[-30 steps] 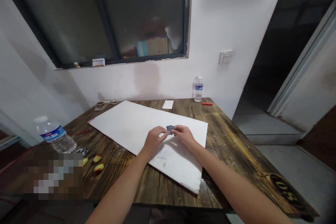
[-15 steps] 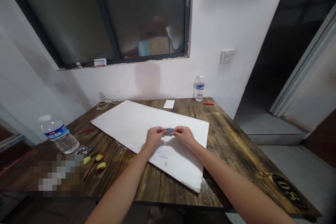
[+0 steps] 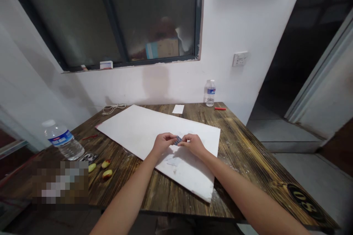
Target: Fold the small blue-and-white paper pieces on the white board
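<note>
A small blue-grey patterned object (image 3: 178,140) is pinched between the fingertips of both hands; its kind is too small to make out. My left hand (image 3: 164,143) grips its left side, closed. From the right, my right hand (image 3: 192,142) is also closed, thumb and finger at the object's right edge. Both hands are just above a large white board (image 3: 132,125) lying slantwise on the wooden table. Faint pencil-like marks show on the board below the hands.
A large water bottle (image 3: 64,143) and several yellow-green fruits (image 3: 107,174) are at the left of the table (image 3: 237,176). At the back lie a coiled white cable (image 3: 110,108), a white paper (image 3: 178,109), a smaller bottle (image 3: 210,95) and a red pen (image 3: 220,109).
The small object has turned and is now tilted between my fingers. My right fingers have shifted slightly on it. The view has moved a little.
</note>
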A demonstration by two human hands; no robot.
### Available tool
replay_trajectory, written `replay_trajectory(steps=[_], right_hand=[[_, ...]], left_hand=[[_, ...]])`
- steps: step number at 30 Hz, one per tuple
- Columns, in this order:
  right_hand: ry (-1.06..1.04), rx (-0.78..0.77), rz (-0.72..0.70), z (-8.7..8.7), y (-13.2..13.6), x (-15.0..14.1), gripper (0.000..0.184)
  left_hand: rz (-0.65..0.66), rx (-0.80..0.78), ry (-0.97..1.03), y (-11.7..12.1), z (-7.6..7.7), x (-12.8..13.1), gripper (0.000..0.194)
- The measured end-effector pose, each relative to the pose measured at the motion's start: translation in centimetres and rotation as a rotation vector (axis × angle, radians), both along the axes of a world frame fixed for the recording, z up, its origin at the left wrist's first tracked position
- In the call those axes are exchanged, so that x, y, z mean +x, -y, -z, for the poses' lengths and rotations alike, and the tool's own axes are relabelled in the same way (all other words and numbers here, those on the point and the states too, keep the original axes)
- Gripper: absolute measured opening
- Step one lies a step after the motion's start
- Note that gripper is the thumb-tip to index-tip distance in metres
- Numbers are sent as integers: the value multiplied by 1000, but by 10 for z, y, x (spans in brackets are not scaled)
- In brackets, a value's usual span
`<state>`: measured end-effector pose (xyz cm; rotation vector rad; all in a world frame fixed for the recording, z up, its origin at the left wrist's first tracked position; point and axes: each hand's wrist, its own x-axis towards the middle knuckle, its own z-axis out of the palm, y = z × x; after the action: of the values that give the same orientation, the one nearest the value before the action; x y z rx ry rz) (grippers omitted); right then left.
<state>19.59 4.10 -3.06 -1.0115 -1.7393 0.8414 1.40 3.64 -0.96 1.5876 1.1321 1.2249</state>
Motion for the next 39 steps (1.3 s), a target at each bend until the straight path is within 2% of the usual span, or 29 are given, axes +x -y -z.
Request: replay_trajectory(steps=[4, 7, 10, 13, 19, 39], right_hand=[[114, 89, -107, -5, 4, 0, 14], [265, 272, -279, -6, 9, -4, 22], [423, 420, -400, -4, 15, -9, 35], [504, 509, -450, -3, 20, -14, 25], [592, 626, -403, -6, 23, -18, 13], [726, 783, -367, -6, 29, -25, 12]], left_hand=[[-198, 28, 116, -8, 0, -6, 30], [-309, 26, 155, -12, -1, -13, 34], [-372, -2, 179, -14, -2, -16, 39], [-394, -16, 183, -13, -3, -16, 40], [-383, 2, 168, -12, -1, -13, 40], [-423, 5, 122, -13, 0, -15, 36]])
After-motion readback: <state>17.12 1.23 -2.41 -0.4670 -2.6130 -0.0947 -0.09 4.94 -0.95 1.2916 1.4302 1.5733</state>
